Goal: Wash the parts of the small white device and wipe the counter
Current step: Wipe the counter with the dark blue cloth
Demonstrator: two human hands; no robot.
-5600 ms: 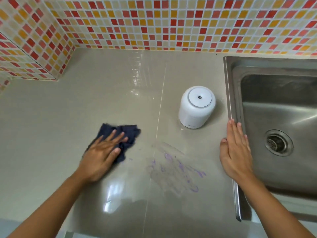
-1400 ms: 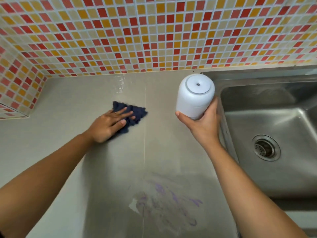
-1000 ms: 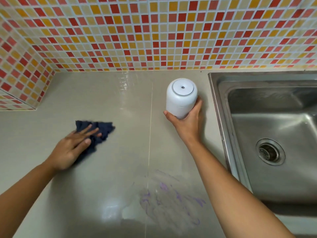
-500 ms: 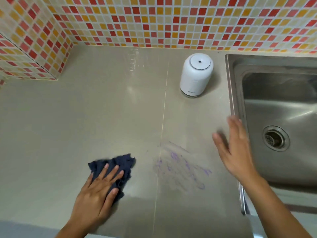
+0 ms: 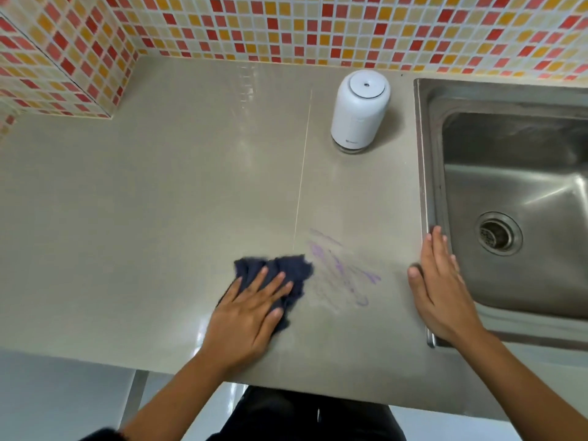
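The small white device (image 5: 360, 111) stands upright at the back of the grey counter (image 5: 159, 202), close to the sink. My left hand (image 5: 248, 316) lies flat on a dark blue cloth (image 5: 286, 270) and presses it onto the counter near the front. Just right of the cloth is a purple smear (image 5: 343, 272). My right hand (image 5: 440, 288) rests flat, fingers together, on the counter at the sink's left rim and holds nothing.
A steel sink (image 5: 521, 202) with a round drain (image 5: 498, 233) fills the right side. Red and orange mosaic tiles (image 5: 286, 27) cover the back wall and the left corner. The counter's front edge runs just below my hands.
My right hand set the device down at the back by the sink, then came to rest at the sink's rim. My left hand slid the cloth rightwards to the smear's edge.
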